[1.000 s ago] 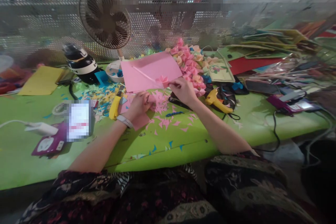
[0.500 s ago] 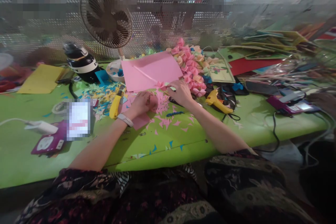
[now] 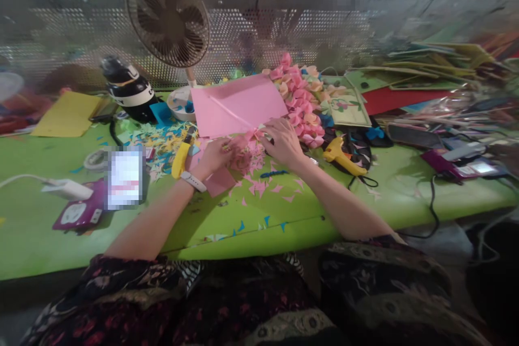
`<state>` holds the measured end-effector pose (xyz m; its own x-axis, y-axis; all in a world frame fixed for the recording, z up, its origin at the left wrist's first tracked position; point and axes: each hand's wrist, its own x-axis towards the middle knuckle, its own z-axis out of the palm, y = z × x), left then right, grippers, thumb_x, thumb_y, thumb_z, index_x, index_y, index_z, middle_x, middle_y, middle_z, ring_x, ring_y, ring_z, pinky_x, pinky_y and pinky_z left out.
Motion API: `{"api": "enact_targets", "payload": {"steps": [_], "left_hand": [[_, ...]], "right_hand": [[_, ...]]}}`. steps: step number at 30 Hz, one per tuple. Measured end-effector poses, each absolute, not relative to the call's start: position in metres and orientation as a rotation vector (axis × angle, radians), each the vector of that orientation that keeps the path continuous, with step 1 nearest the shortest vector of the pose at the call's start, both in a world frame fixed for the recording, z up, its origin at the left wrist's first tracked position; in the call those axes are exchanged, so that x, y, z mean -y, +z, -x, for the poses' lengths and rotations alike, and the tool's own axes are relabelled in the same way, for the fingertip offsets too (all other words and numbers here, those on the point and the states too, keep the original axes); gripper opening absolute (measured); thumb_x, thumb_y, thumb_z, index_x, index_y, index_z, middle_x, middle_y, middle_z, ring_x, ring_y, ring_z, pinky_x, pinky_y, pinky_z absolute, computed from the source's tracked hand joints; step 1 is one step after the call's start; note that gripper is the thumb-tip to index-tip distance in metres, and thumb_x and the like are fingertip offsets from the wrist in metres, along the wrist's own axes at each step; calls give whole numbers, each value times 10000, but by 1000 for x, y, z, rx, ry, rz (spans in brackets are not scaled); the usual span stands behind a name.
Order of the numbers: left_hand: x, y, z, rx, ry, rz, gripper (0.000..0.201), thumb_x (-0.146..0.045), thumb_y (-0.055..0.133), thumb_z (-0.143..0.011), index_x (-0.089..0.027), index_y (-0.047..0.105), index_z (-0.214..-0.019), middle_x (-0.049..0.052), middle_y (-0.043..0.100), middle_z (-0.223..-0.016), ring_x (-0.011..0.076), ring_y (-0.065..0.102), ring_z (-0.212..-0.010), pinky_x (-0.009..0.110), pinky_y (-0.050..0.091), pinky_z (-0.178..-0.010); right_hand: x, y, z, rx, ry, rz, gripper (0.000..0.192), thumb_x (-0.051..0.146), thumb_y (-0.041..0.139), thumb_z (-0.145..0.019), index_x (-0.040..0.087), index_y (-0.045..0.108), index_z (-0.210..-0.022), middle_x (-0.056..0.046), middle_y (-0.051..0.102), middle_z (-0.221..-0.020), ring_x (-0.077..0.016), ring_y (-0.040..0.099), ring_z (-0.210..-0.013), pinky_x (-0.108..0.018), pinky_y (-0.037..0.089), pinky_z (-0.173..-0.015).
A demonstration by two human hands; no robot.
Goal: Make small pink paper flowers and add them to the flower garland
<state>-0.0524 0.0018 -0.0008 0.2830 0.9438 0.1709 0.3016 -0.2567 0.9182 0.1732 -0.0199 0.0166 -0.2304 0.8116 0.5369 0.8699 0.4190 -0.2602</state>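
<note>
My right hand (image 3: 284, 141) is over the front edge of a pink paper sheet (image 3: 243, 102), its fingertips closed on a small pink paper flower (image 3: 256, 133). My left hand (image 3: 215, 154), with a pale wristband, lies to the left with curled fingers among pink paper scraps (image 3: 253, 154); whatever is in its fingers is blurred. Beside that hand lies a yellow cutter knife (image 3: 181, 159). A heap of pink paper flowers (image 3: 300, 100) sits beyond my right hand. A yellow glue gun (image 3: 343, 157) lies to its right.
A fan (image 3: 168, 16) and a dark bottle (image 3: 130, 92) stand at the back left. A phone (image 3: 125, 178) and a purple box (image 3: 79, 211) lie at the left. Stacked coloured sheets (image 3: 438, 67) fill the back right. The green table's front edge is near my body.
The view has shifted slightly, so most things sit a bit further right and higher. My left hand has drawn slightly left, away from the scraps. The right hand stays by the pink flower.
</note>
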Motion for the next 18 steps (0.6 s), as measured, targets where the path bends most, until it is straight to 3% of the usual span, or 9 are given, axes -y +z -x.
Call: {"api": "enact_targets", "payload": {"steps": [2,4,7,10,14,16,18], "left_hand": [[-2,3,53,-1136,974,-1728,309,-341,730,-739,-190,522,-568,-23,488,-547,134,470,-556,263,354,-555],[-2,7,54,-1073,952,-1578,310,-388,732,-770,-180,554,-625,4,585,-607,133,544,-564,265,416,-562],[-4,12,56,-977,912,-1386,303,-409,784,-750,-155,619,-739,78,712,-780,157,663,-643,287,514,-611],[-7,14,60,-986,885,-1384,333,-399,823,-718,-152,600,-720,78,718,-741,166,680,-606,281,526,-568],[-12,12,63,-1036,886,-1401,300,-337,809,-740,-151,588,-659,53,689,-635,158,665,-563,284,536,-565],[-12,11,64,-1049,891,-1392,278,-303,799,-751,-147,594,-648,42,676,-615,152,654,-547,289,541,-572],[-12,11,64,-1061,878,-1382,250,-279,791,-758,-140,609,-659,40,673,-616,147,650,-540,287,542,-576]], "right_hand": [[20,17,-173,2079,-107,1420,243,251,553,-917,179,739,-1056,-128,694,-1189,-309,546,-1221,-502,396,-1073],[21,17,-172,2098,-87,1405,247,237,559,-913,168,738,-1069,-129,702,-1181,-309,557,-1214,-510,399,-1072],[26,19,-166,2137,-32,1344,250,232,558,-920,191,733,-1093,-111,710,-1184,-297,575,-1209,-526,402,-1074],[38,19,-152,2249,142,1203,287,276,553,-945,213,706,-1180,-96,703,-1233,-272,602,-1205,-520,416,-1083],[64,9,-124,2553,377,953,586,480,648,-889,193,568,-1393,-129,564,-1445,-307,493,-1361,-534,368,-1147],[75,1,-111,2637,361,864,685,528,699,-835,149,566,-1391,-162,574,-1428,-329,500,-1355,-521,384,-1139],[80,-7,-102,2670,278,816,520,477,675,-876,144,653,-1275,-161,670,-1300,-303,598,-1251,-476,455,-1081]]}}
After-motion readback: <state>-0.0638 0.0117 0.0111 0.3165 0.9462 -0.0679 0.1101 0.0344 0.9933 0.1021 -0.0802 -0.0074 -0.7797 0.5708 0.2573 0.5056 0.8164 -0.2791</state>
